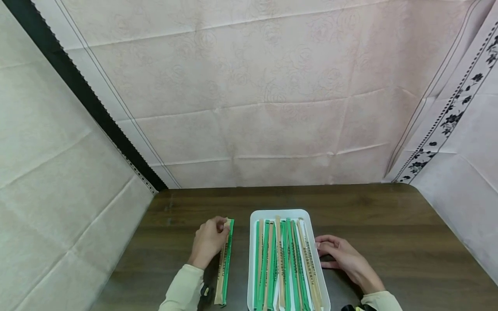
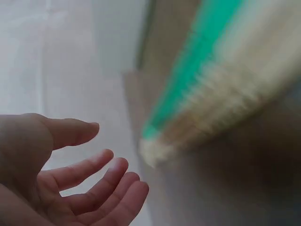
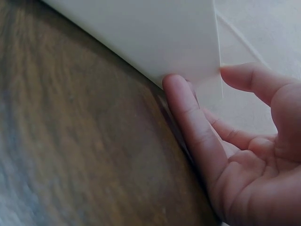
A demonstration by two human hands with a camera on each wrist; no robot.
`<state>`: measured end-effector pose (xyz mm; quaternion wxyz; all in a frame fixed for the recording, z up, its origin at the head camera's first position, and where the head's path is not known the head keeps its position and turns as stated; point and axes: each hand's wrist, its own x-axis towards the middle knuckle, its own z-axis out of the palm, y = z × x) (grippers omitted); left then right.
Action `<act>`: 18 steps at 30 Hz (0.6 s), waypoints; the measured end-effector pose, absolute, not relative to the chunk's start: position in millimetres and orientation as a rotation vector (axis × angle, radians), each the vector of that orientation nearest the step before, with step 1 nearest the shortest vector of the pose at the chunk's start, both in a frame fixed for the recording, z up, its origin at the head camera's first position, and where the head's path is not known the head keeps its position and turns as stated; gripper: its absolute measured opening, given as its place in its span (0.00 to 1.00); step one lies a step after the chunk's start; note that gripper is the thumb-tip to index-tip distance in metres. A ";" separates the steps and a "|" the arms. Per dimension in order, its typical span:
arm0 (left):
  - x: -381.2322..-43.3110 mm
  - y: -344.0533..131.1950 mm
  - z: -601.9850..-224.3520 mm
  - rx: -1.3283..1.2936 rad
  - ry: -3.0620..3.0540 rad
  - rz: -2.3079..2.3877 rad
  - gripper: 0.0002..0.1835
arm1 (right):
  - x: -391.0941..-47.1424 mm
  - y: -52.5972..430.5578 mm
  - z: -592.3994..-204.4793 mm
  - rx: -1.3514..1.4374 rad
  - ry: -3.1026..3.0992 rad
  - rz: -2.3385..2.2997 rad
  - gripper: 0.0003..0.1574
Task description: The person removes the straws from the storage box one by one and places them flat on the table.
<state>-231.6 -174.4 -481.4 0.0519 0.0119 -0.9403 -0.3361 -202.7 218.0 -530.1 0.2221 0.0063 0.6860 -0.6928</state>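
My left hand is over the far end of a long, slim pair of green-and-tan paper packets on the table, left of the tray. In the left wrist view my thumb and fingers are apart and loosely bent, with nothing between them; the packets lie beside them, blurred. To the right, my right hand reaches a white tray from outside. Its nearly straight fingers touch the outer wall of the tray, and the thumb tip is at the rim.
Several green and tan paper packets lie lengthwise in the tray, labels printed along them. The brown wooden table ends at a back edge against a pale patterned cloth. Further cloth hangs at left and right.
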 end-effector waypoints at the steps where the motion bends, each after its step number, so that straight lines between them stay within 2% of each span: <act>1: -231.1 -168.7 -475.1 -0.001 -2.850 -1.052 0.14 | -202.6 218.1 -529.7 0.019 1.896 -1.913 0.34; 9: -230.6 -109.8 -437.9 -0.277 -2.847 -1.246 0.14 | -202.5 216.2 -528.3 0.056 1.922 -1.882 0.34; 15: -231.8 -72.6 -449.2 -0.317 -2.999 -1.341 0.18 | -203.6 216.6 -529.7 0.060 1.926 -1.879 0.35; 17: -231.8 -64.0 -457.2 -0.296 -3.018 -1.344 0.17 | -203.6 217.4 -529.8 0.043 1.921 -1.881 0.35; 18: -231.9 -60.1 -460.8 -0.286 -3.027 -1.334 0.12 | -203.3 217.5 -529.7 0.039 1.916 -1.884 0.34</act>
